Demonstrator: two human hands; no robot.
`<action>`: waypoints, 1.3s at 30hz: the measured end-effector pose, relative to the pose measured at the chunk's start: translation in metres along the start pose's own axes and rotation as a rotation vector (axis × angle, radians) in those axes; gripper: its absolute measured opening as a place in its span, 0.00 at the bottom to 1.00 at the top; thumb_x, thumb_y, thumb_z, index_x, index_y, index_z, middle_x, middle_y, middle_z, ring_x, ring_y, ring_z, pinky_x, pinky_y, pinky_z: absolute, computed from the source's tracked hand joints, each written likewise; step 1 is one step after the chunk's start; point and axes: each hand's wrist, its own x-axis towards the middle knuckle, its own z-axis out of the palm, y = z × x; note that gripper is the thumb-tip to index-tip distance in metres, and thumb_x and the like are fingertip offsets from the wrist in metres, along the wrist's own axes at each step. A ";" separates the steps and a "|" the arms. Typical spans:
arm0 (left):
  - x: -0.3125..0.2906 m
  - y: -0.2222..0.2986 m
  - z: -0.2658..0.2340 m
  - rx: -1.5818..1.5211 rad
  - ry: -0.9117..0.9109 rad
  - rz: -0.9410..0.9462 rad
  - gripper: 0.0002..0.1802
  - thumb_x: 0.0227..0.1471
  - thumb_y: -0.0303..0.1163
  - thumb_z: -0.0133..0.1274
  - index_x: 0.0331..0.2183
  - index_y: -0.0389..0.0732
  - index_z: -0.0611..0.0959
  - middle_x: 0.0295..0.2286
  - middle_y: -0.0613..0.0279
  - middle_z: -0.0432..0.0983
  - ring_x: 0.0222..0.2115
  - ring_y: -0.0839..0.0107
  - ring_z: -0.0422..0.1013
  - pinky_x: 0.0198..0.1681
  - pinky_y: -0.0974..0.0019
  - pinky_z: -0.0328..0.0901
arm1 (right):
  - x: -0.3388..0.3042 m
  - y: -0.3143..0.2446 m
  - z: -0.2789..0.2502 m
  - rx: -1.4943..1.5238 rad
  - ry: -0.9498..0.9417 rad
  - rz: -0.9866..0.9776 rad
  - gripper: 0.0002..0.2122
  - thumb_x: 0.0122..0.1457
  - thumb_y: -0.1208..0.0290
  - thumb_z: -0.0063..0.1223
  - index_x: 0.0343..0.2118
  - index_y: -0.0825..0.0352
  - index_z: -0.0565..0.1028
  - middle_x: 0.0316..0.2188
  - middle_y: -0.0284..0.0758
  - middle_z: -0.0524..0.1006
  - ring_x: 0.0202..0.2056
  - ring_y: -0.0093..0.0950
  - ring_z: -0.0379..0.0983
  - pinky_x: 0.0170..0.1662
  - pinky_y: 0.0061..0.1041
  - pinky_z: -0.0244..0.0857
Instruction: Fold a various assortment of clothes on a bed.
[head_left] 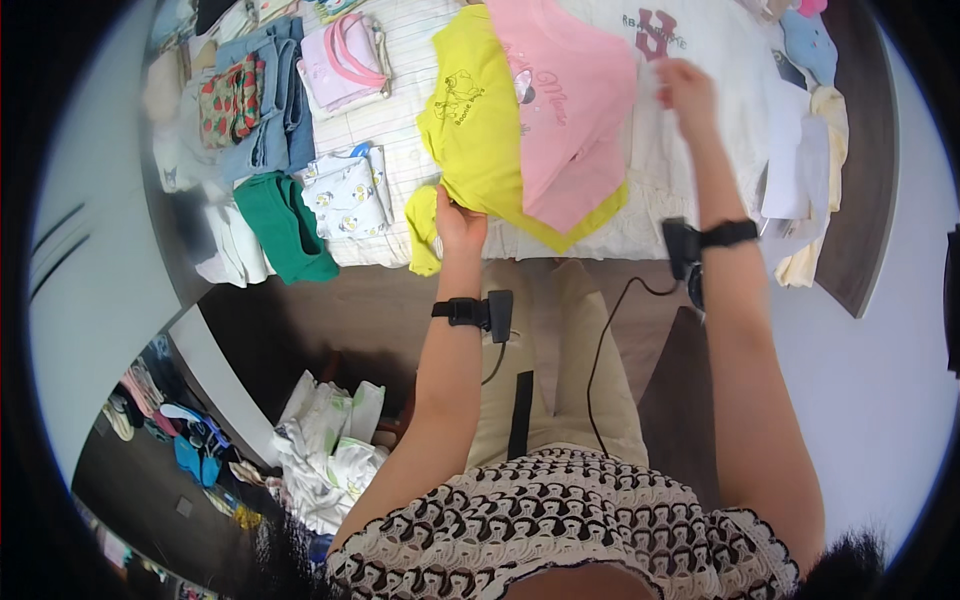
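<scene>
- The table (870, 230) ran across the upper part of the frame, its top under a pale cloth.
- A yellow shirt (475, 130) lay at upper centre, spread flat.
- A pink shirt (570, 110) lay over the yellow shirt's right half, touching it.
- Folded clothes, among them a green garment (285, 225) and blue jeans (275, 100), sat at upper left.
- The right hand (685, 90), upper right, pinched the pink shirt's right edge.
- The left hand (458, 222), centre, gripped the yellow shirt's lower left hem.
</scene>
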 end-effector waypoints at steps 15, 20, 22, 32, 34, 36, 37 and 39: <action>-0.023 0.001 0.008 -0.239 -0.034 -0.067 0.19 0.56 0.35 0.32 0.46 0.36 0.67 0.47 0.56 0.64 0.49 0.62 0.60 0.52 0.59 0.56 | 0.014 0.041 0.034 0.418 -0.125 0.321 0.08 0.49 0.69 0.51 0.20 0.68 0.70 0.15 0.30 0.66 0.13 0.18 0.59 0.15 0.18 0.53; -0.034 0.036 0.006 -0.063 -0.091 -0.017 0.24 0.56 0.43 0.32 0.49 0.38 0.65 0.49 0.55 0.62 0.51 0.60 0.58 0.54 0.54 0.51 | 0.017 -0.070 -0.085 0.657 -0.055 0.092 0.04 0.51 0.73 0.44 0.22 0.64 0.65 0.23 0.33 0.69 0.15 0.17 0.55 0.16 0.14 0.50; -0.042 0.040 0.010 -0.063 -0.108 -0.055 0.24 0.56 0.43 0.32 0.49 0.39 0.65 0.49 0.55 0.62 0.51 0.60 0.58 0.54 0.54 0.51 | 0.027 -0.089 -0.097 0.334 -0.149 -0.014 0.07 0.52 0.70 0.43 0.31 0.67 0.69 0.34 0.37 0.72 0.19 0.20 0.64 0.20 0.14 0.54; -0.060 0.020 0.026 -0.114 -0.315 -0.170 0.25 0.56 0.47 0.31 0.47 0.38 0.67 0.47 0.59 0.65 0.50 0.62 0.59 0.53 0.57 0.52 | -0.010 0.041 0.061 0.253 -0.231 0.375 0.12 0.54 0.64 0.46 0.31 0.70 0.70 0.12 0.32 0.67 0.11 0.21 0.62 0.12 0.21 0.55; -0.058 0.030 -0.002 -0.219 -0.276 -0.127 0.23 0.57 0.45 0.31 0.45 0.40 0.69 0.45 0.61 0.67 0.49 0.63 0.60 0.53 0.57 0.51 | -0.023 0.014 0.041 0.180 -0.137 0.183 0.12 0.56 0.64 0.43 0.32 0.71 0.70 0.12 0.33 0.68 0.11 0.22 0.63 0.12 0.20 0.57; -0.055 0.042 -0.022 -0.233 -0.383 -0.124 0.23 0.57 0.45 0.31 0.45 0.40 0.69 0.44 0.62 0.67 0.49 0.64 0.60 0.53 0.57 0.51 | -0.021 -0.028 -0.018 0.208 -0.078 -0.055 0.14 0.58 0.62 0.39 0.33 0.71 0.69 0.12 0.34 0.69 0.13 0.25 0.68 0.14 0.21 0.63; -0.054 0.050 -0.033 -0.241 -0.496 -0.114 0.23 0.57 0.46 0.31 0.44 0.41 0.70 0.44 0.62 0.68 0.49 0.65 0.60 0.53 0.57 0.50 | -0.026 -0.067 -0.045 0.212 0.004 -0.132 0.16 0.59 0.59 0.38 0.31 0.71 0.69 0.15 0.36 0.70 0.17 0.26 0.71 0.17 0.21 0.65; -0.050 0.052 -0.035 -0.236 -0.611 -0.113 0.23 0.56 0.47 0.32 0.45 0.41 0.69 0.44 0.62 0.68 0.48 0.66 0.61 0.53 0.57 0.50 | -0.003 -0.105 -0.124 0.041 0.169 -0.244 0.16 0.58 0.59 0.39 0.26 0.70 0.68 0.19 0.36 0.71 0.20 0.24 0.70 0.21 0.20 0.66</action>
